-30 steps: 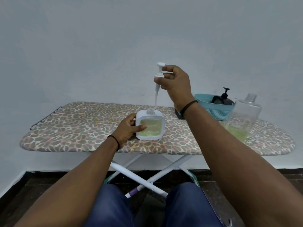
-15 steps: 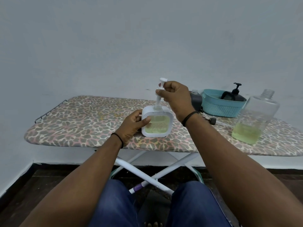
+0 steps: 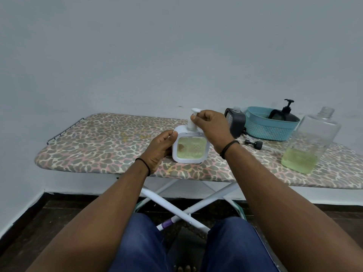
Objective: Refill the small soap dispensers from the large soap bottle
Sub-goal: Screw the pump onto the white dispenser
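Note:
A small white square soap dispenser point(image 3: 190, 147) with green soap inside stands on the ironing board point(image 3: 102, 146). My left hand point(image 3: 160, 147) grips its left side. My right hand point(image 3: 211, 127) pinches the white pump head point(image 3: 193, 119), which sits in the dispenser's neck. The large clear soap bottle point(image 3: 310, 142), uncapped and about a third full of green liquid, stands at the right. A dark grey square dispenser point(image 3: 236, 122) without its pump stands behind my right hand.
A teal basket point(image 3: 269, 130) holding a black pump bottle point(image 3: 286, 112) sits at the back right. A black pump part point(image 3: 254, 143) lies on the board beside the basket. The board's white crossed legs and my knees are below.
My right hand has lowered the white pump from high above the dispenser down into its neck. My left hand has stayed on the dispenser's side.

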